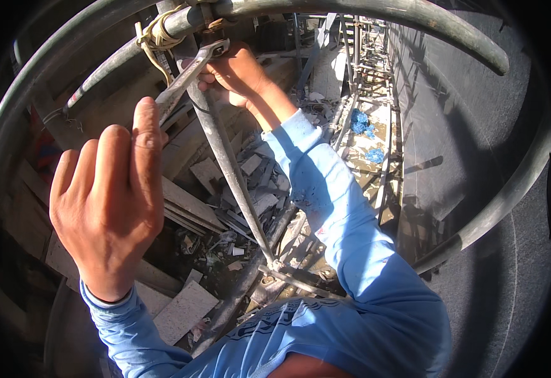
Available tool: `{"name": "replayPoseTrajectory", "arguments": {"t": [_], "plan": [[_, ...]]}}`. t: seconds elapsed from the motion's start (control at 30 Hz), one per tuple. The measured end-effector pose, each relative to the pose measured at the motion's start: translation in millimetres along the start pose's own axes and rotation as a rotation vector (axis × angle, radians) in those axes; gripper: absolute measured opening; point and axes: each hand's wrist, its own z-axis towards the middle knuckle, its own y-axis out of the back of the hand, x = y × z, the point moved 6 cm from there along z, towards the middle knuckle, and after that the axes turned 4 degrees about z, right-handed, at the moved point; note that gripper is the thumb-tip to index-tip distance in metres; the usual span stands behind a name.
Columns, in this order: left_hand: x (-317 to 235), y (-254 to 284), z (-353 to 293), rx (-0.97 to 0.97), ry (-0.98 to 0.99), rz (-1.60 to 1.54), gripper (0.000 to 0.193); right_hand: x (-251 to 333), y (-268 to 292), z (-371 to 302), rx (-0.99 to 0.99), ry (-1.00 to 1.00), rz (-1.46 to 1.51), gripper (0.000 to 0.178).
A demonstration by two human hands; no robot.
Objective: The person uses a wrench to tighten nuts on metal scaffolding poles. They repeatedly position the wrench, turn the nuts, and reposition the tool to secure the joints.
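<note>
A metal wrench (184,80) slants up to a rusty bolt and clamp (213,26) on the scaffold tubes. My left hand (108,195), back toward me, is closed at the wrench's lower end, index finger along it and thumb mostly hidden. Just below the wrench's head, my right hand (241,70) curls its fingers at the slanting scaffold pole (225,148); part of that grip is hidden behind the wrench. Pale rope (161,33) is wound around the tube joint left of the clamp.
A curved-looking horizontal tube (376,9) crosses the top, and another tube (496,220) runs at the right beside a dark grey wall (458,126). Far below lie broken boards (187,309), rubble and blue plastic (360,121) among more scaffolding.
</note>
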Motion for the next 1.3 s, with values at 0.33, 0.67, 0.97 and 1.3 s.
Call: {"name": "replayPoseTrajectory", "arguments": {"t": [0.33, 0.67, 0.97, 1.3], "plan": [[-137, 0, 125, 0.02, -0.381, 0.042, 0.016, -18, -27, 12, -0.023, 0.009, -0.068, 0.018], [71, -28, -55, -0.027, 0.413, -0.028, 0.024, 12, -25, -1, -0.272, 0.553, -0.637, 0.003], [102, -288, -34, 0.006, 0.432, -0.409, 0.024, 23, -33, -11, -0.508, 0.46, -0.918, 0.016], [67, -270, -77, -0.175, 0.564, -0.503, 0.023, 28, -20, -18, -0.04, 0.265, -0.355, 0.034]]}}
